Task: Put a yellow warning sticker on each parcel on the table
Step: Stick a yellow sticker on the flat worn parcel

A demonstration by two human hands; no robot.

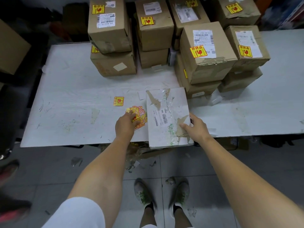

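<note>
Yellow warning stickers (141, 112): loose fanned heap at centre of frame on the white table (65, 96), just left of the flat white parcel (166, 112); judged thin, light and limp, liable to cling or curl, so best lifted singly by a free corner. Left hand (125, 124): fingertips on the heap, pinch not discernible; right hand (196, 125): thumb on top, fingers round the parcel's right edge. Parcel: probably light and stiff, torn tape on top, no sticker seen.
</note>
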